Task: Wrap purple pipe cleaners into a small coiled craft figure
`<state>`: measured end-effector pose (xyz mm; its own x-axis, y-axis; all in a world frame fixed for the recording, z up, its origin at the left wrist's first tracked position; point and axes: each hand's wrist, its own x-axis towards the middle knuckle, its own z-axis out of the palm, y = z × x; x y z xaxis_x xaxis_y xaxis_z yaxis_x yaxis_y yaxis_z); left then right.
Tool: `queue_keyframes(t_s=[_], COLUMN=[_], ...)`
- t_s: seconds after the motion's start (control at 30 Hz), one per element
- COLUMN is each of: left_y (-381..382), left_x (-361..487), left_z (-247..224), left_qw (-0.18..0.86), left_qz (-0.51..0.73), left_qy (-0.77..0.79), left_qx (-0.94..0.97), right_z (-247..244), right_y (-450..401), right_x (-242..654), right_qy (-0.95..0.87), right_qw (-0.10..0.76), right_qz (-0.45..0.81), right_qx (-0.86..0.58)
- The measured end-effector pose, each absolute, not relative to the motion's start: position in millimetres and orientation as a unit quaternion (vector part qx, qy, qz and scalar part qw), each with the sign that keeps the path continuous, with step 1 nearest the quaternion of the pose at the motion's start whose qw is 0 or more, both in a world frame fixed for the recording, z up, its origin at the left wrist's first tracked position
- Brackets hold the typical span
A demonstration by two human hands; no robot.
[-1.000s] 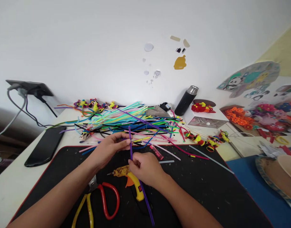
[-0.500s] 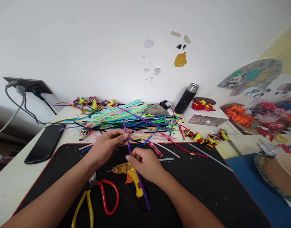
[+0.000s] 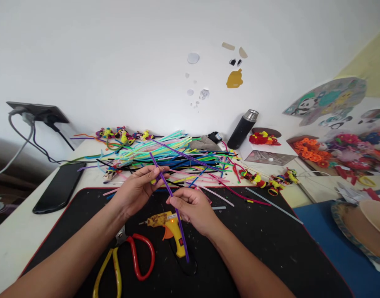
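Note:
A purple pipe cleaner (image 3: 166, 185) runs slantwise between my hands, above the black mat (image 3: 258, 244). My left hand (image 3: 140, 186) pinches it near its upper end; a bit of yellow shows at those fingertips, too small to name. Lower down, my right hand (image 3: 191, 207) grips the same pipe cleaner between thumb and fingers, and its tail hangs past the hand. Beneath that tail lies a yellow glue gun (image 3: 161, 219) with an orange trigger and a small lit light. Pliers-like cutters (image 3: 135, 256) with one red and one yellow handle rest left of the glue gun.
Behind the mat spreads a heap of coloured pipe cleaners (image 3: 155, 149). Small pipe-cleaner figures (image 3: 123, 134) sit at the back, near a black flask (image 3: 243, 129) and a white box (image 3: 267, 154). A phone (image 3: 58, 188) lies at left, a round basket (image 3: 347, 231) at right.
The purple pipe cleaner has tilted further, its upper end moving left and its lower end rising leftward. My right hand has shifted slightly right, and its grip looks more turned.

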<state>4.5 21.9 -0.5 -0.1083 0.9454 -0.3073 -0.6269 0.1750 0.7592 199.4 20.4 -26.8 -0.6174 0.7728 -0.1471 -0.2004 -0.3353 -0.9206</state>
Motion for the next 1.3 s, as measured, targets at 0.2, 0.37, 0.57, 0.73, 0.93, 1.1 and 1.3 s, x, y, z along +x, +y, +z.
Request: queue_keyframes(t_s=[0.2, 0.37, 0.57, 0.73, 0.93, 1.1, 1.3], left_y=[22.4, 24.7, 30.5, 30.5, 26.4, 20.8, 15.8], left_x=[5.0, -4.5, -21.9, -26.3, -21.7, -17.7, -18.9], left_z=[0.4, 4.4, 4.2, 9.8, 14.9, 17.7, 26.5], left_qw=[0.637, 0.604, 0.595, 0.598, 0.605, 0.621, 0.622], left_qz=[0.614, 0.631, 0.641, 0.651, 0.646, 0.633, 0.627], left_qy=[0.428, 0.436, 0.427, 0.407, 0.396, 0.381, 0.378], left_qx=[0.188, 0.217, 0.227, 0.231, 0.246, 0.261, 0.279], right_z=[-26.0, -22.3, -19.9, -11.4, -6.6, -12.0, -28.0], right_y=[22.1, 20.9, 6.0, -22.7, -47.9, -53.9, -50.1], right_x=[201.3, 204.0, 231.2, 246.6, 225.5, 209.1, 216.4], right_qy=[-0.519, -0.590, -0.705, -0.773, -0.797, -0.805, -0.729], right_qw=[0.324, 0.311, 0.234, 0.088, 0.010, 0.009, 0.126], right_qz=[0.725, 0.649, 0.491, 0.399, 0.298, 0.237, 0.387], right_qx=[-0.317, -0.365, -0.455, -0.485, -0.526, -0.544, -0.551])
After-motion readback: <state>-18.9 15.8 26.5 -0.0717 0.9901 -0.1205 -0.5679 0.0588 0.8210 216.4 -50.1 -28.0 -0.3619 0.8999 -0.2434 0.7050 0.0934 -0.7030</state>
